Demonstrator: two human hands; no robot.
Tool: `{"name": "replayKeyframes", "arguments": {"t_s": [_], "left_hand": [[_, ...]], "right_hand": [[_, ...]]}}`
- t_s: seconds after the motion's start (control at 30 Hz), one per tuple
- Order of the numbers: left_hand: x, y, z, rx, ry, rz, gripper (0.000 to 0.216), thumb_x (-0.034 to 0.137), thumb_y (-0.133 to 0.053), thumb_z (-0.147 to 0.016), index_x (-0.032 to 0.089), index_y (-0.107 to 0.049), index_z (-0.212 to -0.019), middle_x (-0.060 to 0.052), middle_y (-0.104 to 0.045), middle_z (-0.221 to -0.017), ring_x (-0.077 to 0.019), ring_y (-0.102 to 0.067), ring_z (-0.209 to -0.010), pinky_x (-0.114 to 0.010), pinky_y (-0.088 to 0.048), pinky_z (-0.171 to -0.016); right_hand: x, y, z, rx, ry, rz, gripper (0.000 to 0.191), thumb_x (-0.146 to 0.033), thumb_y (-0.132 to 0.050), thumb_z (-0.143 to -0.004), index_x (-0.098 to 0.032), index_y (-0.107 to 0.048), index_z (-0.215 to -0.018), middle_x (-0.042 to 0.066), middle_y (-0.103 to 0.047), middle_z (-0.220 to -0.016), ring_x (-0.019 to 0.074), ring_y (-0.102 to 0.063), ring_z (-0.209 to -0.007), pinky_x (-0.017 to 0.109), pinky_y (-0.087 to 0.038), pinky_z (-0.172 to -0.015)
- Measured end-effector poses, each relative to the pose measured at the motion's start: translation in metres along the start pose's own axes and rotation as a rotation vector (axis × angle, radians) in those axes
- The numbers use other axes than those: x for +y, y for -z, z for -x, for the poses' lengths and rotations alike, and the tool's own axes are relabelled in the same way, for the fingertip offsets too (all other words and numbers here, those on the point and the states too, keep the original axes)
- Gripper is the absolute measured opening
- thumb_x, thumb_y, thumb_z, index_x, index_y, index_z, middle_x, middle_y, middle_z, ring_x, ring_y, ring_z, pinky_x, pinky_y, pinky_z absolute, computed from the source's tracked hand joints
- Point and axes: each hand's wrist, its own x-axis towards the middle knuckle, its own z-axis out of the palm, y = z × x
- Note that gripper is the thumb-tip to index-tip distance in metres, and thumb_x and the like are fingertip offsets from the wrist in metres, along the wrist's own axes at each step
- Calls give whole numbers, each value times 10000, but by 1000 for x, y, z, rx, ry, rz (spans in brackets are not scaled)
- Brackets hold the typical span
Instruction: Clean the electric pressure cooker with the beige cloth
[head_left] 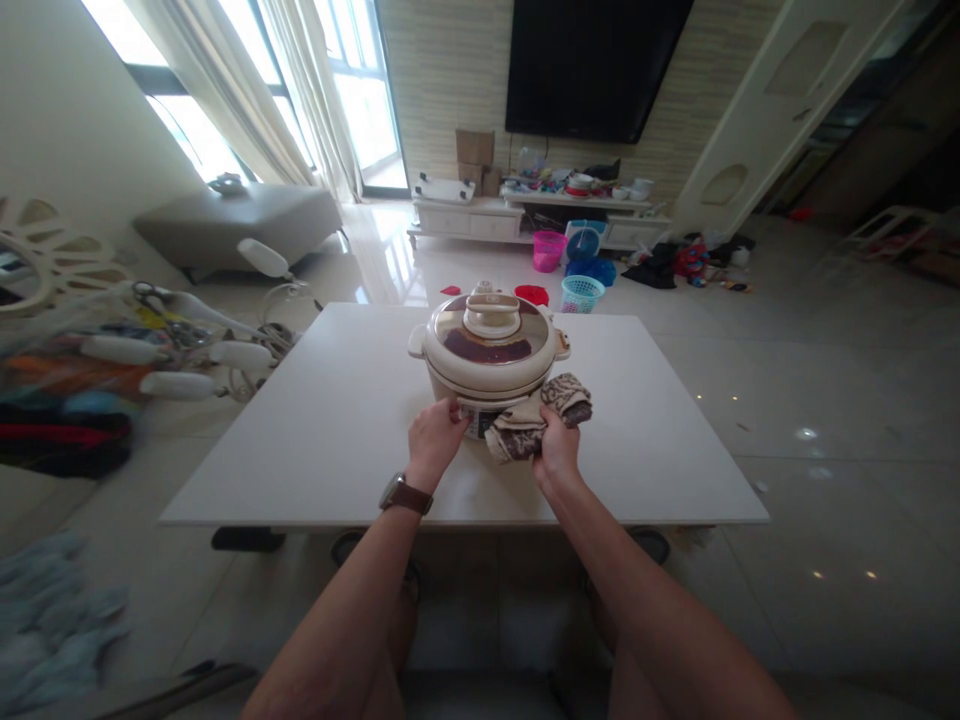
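A cream electric cooker (442, 378) with a glass lid (461, 335) and a dark control panel stands on the white table. My left hand (435, 435), with a watch on its wrist, has its fingers drawn together against the cooker's front, at the panel's left edge. What those fingertips pinch, if anything, is too small to make out. In my right hand (556, 445) is a folded brown-and-beige patterned cloth (517, 425), gripped between thumb and fingers. The cloth lies in front of the cooker's right side and covers part of the panel.
The white table (337, 440) has its near edge close to me. Beyond it on the floor are a light blue basket (583, 293) and a pink basket (549, 250). A white lamp with several arms (244, 355) stands left of the table. A cluttered low cabinet (469, 220) is at the back.
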Motion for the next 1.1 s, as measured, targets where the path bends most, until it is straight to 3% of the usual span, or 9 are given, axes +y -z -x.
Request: {"name": "replayKeyframes", "arguments": {"t_s": [0.17, 0.33, 0.8, 1.1], "left_hand": [[0, 0, -1, 3, -13, 21, 166, 323, -728, -927, 222, -775, -1051, -63, -824, -991, -269, -760, -998, -342, -491, -796], [2, 1, -1, -5, -7, 32, 165, 302, -728, -921, 215, -776, -1052, -69, -823, -979, -261, -760, -984, -340, -501, -820], [3, 1, 0, -4, -9, 49, 168, 294, -724, -916, 212, -775, -1054, -74, -826, -981, -260, -766, -1000, -334, -519, -853], [4, 3, 1, -18, -10, 44, 167, 305, -717, -924, 212, -774, -1050, -74, -824, -985, -254, -760, -994, -329, -508, -847]], "right_hand": [[7, -1, -3, -22, 43, 76, 378, -271, -766, -707, -177, -747, -1073, 49, -804, -1080, 228, -768, -984, 376, -647, -923], [12, 3, -9, -4, 36, 151, 359, -279, -749, -711, -190, -753, -1059, 39, -808, -1052, 235, -768, -986, 376, -641, -931], [39, 19, -25, 63, -24, 241, 225, -206, -731, -700, -205, -748, -924, 6, -792, -870, 205, -745, -816, 292, -623, -721], [67, 33, -37, 84, -34, 294, 169, -167, -706, -671, -222, -709, -831, -13, -738, -732, 217, -720, -747, 301, -601, -685]]}}
